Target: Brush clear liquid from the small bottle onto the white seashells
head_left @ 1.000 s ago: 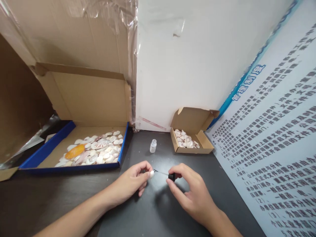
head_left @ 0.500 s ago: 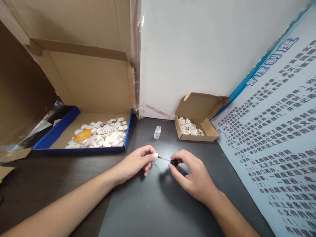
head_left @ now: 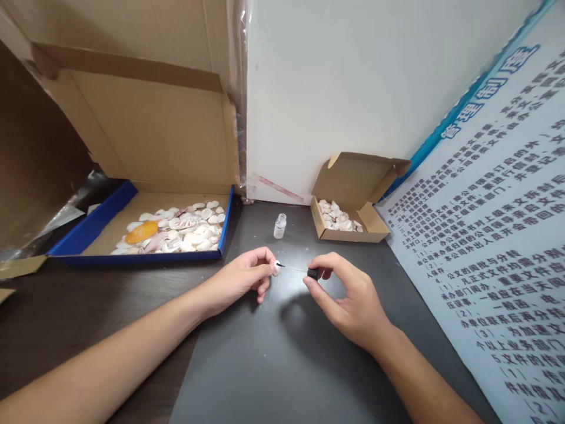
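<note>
My left hand (head_left: pixel 241 277) pinches a small white shell (head_left: pixel 276 267) between thumb and fingertips, just above the dark table (head_left: pixel 273 359). My right hand (head_left: pixel 348 297) grips the black cap (head_left: pixel 313 273) of a thin brush whose tip touches the shell. A small clear bottle (head_left: pixel 279 225) stands open on the table behind both hands.
A large blue-sided cardboard box (head_left: pixel 88 227) with several white shells and an orange one (head_left: pixel 140 231) lies at the left. A small cardboard box (head_left: pixel 348 221) of shells sits at the back right. A printed poster (head_left: pixel 494 235) leans along the right. White and cardboard walls stand behind.
The view has tilted so everything sits lower and closer. Both hands keep the same hold, with the brush tip still at the shell.
</note>
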Demonstrator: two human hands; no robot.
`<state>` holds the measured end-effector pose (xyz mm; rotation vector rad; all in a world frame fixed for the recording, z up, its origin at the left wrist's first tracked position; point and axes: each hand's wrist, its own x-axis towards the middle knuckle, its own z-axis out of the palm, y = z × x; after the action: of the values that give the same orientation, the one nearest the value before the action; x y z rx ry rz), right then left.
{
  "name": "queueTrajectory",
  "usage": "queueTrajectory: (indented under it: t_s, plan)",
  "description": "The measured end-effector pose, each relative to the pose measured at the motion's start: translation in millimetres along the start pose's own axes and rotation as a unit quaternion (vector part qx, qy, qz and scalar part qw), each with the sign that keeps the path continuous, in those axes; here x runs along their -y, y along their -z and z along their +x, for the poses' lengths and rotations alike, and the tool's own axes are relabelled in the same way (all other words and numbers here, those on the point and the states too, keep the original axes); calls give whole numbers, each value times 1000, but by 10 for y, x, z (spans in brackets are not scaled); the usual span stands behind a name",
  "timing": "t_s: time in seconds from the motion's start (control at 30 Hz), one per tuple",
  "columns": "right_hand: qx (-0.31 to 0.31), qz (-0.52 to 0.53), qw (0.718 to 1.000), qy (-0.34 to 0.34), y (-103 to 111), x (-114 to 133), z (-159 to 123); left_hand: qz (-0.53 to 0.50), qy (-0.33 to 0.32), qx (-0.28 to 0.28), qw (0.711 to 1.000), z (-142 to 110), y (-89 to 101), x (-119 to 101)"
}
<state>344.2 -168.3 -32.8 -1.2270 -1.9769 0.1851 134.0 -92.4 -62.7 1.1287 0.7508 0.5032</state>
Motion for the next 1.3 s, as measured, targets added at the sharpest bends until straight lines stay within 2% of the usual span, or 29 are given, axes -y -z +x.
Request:
queueTrajectory:
  t_s: [0.17,0.53,0.63,0.73,0.9,1.13,1.3]
  plan:
    - [10,-20,1000,-20,4,-11,3,19,-10,4,1000,-9,3,1]
    - [4,2,1000,-11,-10,-27,4,6,-4,2,1000,-16,-17,-26]
    - [17,6,1000,-5,-6,-31,-6,1,-1,1,1000,-13,-14,-17]
    - [32,-20,999,-26,-4,-40,-11,0,-5,2,1000,-7,-6,-4]
    - [3,-3,1000,-14,0,-41,-3,7,-6,5,1000,-4,6,12]
    - [3,-19,999,-30,5,-29,-1,42,-13,13,999,-14,-9,5]
    - [1,5,1000,-8,4,-25,0,44,-7,10,999,-22,-16,-7]
